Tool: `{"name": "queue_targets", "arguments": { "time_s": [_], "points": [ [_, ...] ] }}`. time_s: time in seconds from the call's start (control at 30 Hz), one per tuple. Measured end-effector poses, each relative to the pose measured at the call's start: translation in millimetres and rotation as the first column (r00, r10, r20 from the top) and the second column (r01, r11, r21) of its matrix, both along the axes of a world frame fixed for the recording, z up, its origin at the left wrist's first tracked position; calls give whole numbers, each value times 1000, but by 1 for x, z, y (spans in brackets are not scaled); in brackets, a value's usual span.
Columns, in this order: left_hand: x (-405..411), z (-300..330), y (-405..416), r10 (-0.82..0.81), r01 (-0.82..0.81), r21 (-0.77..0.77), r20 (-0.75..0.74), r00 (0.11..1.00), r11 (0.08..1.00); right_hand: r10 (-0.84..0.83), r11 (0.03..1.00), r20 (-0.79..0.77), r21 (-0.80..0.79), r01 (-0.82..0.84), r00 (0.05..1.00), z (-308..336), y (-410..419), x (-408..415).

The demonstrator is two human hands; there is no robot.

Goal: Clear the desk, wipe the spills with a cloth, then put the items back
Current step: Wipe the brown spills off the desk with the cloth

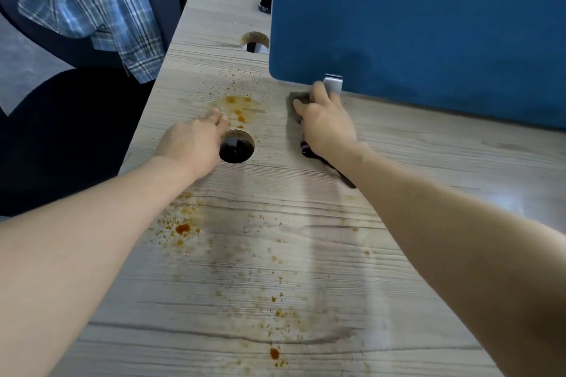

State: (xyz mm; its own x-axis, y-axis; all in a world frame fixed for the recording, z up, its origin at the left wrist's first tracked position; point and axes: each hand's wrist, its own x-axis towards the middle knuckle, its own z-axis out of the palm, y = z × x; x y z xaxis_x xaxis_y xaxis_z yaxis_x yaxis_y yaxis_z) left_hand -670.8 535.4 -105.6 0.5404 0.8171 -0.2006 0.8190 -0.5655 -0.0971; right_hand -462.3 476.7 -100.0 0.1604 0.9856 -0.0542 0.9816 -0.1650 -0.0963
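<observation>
Head view: right hand (326,124) presses cloth (294,101) onto desk (428,162).

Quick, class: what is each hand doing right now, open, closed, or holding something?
Left hand: open, fingers flat on the desk beside the cable hole.
Right hand: presses the cloth; whether it grips it cannot be told.

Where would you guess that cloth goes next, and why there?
Probably a sweep left, toward the orange stains beyond the cable hole. The right hand presses the cloth beside the blue divider, and those stains lie closest. The left hand rests flat on the desk.
</observation>
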Motion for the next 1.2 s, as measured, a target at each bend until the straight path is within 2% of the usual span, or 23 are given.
{"name": "queue_targets", "arguments": {
  "time_s": [0.1,0.2,0.43,0.63,0.77,0.97,1.2],
  "points": [
    [-2,1,0,-3,3,3,21,1000,1000,-22,998,-90,49,27,996,-2,-19,25],
    [-2,0,-1,1,0,-7,42,999,1000,-74,994,-45,78,77,996,-3,-42,54],
    [-1,0,0,40,-38,-24,48,998,999,-78,997,-33,25,79,996,-5,-25,31],
    [-1,3,-3,30,-30,-6,56,998,1000,-254,967,-42,23,255,966,0,-35,37],
    [-1,1,-2,29,-29,-4,51,998,1000,-149,988,-99,17,151,984,0,-23,-3],
    [-4,-4,2,12,-12,-1,62,998,1000,-67,984,-102,-170,49,993,7,-6,-32],
    [-5,-5,1,-4,4,-3,81,997,1000,-103,980,-37,-175,95,994,14,26,-45]
  ]
}}
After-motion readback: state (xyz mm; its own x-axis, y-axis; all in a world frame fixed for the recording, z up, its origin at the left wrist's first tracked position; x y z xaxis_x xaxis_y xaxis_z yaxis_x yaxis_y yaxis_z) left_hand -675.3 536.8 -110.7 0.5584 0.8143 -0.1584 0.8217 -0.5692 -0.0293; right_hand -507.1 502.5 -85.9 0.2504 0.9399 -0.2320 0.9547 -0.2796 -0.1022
